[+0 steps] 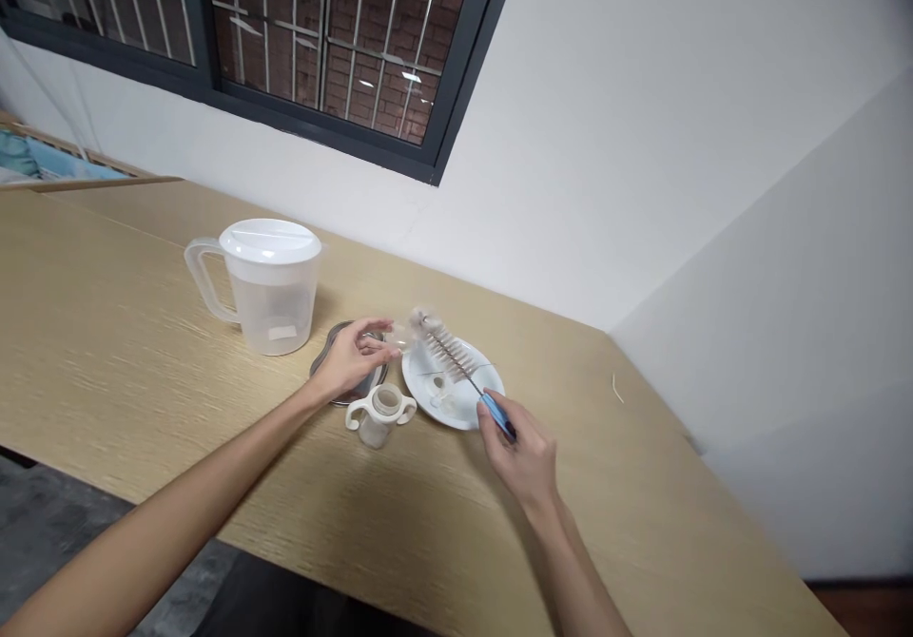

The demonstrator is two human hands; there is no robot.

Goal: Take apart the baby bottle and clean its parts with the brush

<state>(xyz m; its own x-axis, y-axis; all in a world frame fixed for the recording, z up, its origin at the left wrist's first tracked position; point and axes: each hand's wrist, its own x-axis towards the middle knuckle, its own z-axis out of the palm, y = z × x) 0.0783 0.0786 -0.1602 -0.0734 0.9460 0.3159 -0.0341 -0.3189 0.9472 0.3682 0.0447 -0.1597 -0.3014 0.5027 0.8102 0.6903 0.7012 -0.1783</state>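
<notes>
My right hand (524, 452) grips the blue handle of a bottle brush (448, 350), its white bristles pointing up and left above a pale oval plate (463, 415). At the brush's tip, my left hand (357, 357) pinches a small clear piece (399, 335), too faint to name exactly. A few small translucent parts (440, 395) lie on the plate. Just in front of my left hand stands a small clear bottle (378, 418) without a lid, its white collar bearing two handles. Beneath my left hand is a shiny metal tray (320, 357), partly covered.
A translucent pitcher (275, 295) with a white lid stands behind and left of the tray. A thin pale strip (617, 388) lies on the wooden table (663, 523) to the right. The wall and a barred window (328, 38) are behind.
</notes>
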